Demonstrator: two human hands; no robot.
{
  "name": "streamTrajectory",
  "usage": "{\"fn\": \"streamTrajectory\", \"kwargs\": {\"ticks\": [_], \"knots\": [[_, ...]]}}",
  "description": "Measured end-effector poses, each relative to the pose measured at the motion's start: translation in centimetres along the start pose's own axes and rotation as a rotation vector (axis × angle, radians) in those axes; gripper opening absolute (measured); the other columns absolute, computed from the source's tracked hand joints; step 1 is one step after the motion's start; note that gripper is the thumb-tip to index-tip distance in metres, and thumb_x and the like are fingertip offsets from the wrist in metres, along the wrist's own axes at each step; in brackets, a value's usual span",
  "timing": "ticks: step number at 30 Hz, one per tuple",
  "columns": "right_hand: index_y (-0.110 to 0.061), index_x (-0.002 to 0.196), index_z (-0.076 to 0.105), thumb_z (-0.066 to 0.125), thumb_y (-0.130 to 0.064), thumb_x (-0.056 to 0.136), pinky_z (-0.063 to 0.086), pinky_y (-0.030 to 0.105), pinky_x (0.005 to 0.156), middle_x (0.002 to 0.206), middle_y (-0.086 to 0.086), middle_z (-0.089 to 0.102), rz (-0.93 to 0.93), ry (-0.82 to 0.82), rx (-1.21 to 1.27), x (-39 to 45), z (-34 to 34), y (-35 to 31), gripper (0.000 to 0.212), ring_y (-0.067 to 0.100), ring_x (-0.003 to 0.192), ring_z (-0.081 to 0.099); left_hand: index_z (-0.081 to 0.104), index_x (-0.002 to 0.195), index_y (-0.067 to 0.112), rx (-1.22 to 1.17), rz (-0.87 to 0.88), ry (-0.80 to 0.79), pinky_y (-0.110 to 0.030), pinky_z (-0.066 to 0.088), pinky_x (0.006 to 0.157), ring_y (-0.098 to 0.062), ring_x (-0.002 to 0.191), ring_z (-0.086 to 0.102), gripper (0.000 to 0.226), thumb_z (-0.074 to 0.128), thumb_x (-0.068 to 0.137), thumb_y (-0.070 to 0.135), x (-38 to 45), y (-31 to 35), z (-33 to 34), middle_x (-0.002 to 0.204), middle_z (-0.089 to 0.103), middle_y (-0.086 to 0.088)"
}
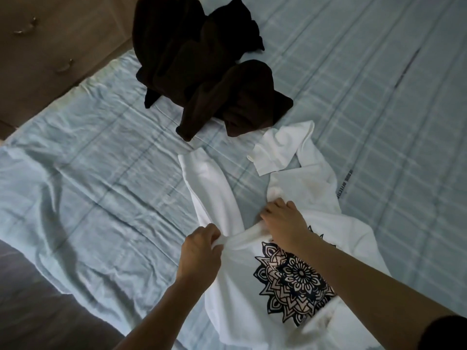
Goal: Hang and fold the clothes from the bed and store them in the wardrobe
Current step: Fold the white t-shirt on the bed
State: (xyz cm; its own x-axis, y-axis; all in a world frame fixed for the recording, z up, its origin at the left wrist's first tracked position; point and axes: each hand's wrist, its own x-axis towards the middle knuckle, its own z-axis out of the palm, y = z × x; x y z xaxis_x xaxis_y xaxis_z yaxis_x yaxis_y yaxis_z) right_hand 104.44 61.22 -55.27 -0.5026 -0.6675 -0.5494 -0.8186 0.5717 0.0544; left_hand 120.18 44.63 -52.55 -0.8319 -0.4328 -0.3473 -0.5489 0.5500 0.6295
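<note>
White shirt [252,311], black mandala; blue sheet [101,173]

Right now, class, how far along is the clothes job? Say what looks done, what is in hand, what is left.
Done: nothing visibly folded or stored. In hand: the left hand and right hand both grip the white printed shirt, spread on the bed. Left: folding it, the dark pile of clothes behind it, and all wardrobe storage.
</note>
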Motion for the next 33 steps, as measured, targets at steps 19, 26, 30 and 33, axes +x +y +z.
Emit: {"fn": "streamTrajectory", "kwargs": {"ticks": [19,26,30,33], "knots": [[-0.018,0.077,0.055,0.079,-0.009,0.069,0.040,0.032,0.070,0.078,-0.003,0.059,-0.007,0.490,0.778,-7.6,-9.4,5.4,0.026,0.012,0.072,0.051,0.060,0.087,0.026,-0.261,0.215,0.223,-0.016,0.042,0.054,-0.013,0.061,0.054,0.021,0.070,0.087,0.008,-0.4,6.9,-10.7,0.069,0.060,0.007],[-0.033,0.079,0.054,0.087,-0.014,0.068,0.041,0.023,0.060,0.078,-0.004,0.062,0.208,0.712,1.072,-16.6,-16.8,8.6,0.040,0.008,0.064,0.049,0.058,0.086,0.028,-0.240,0.443,0.238,-0.016,0.040,0.057,-0.008,0.065,0.053,0.019,0.072,0.087,0.014,-0.8,15.9,-18.0,0.075,0.060,0.009],[-0.029,0.090,0.068,0.090,-0.018,0.066,0.046,0.015,0.063,0.086,-0.007,0.070,0.244,0.645,1.054,-22.4,-20.7,10.2,0.034,0.009,0.071,0.062,0.057,0.085,0.028,-0.191,0.646,0.260,-0.010,0.036,0.055,-0.006,0.065,0.052,0.020,0.071,0.087,0.014,-1.7,21.4,-22.9,0.076,0.060,0.013],[-0.011,0.083,0.071,0.088,-0.017,0.070,0.045,0.031,0.063,0.073,-0.001,0.068,0.322,0.647,1.163,-26.3,-22.7,10.4,0.022,0.014,0.067,0.059,0.057,0.085,0.030,-0.203,0.769,0.247,-0.010,0.035,0.056,-0.002,0.063,0.050,0.020,0.071,0.087,0.014,-2.2,25.0,-26.2,0.076,0.060,0.012]]}}
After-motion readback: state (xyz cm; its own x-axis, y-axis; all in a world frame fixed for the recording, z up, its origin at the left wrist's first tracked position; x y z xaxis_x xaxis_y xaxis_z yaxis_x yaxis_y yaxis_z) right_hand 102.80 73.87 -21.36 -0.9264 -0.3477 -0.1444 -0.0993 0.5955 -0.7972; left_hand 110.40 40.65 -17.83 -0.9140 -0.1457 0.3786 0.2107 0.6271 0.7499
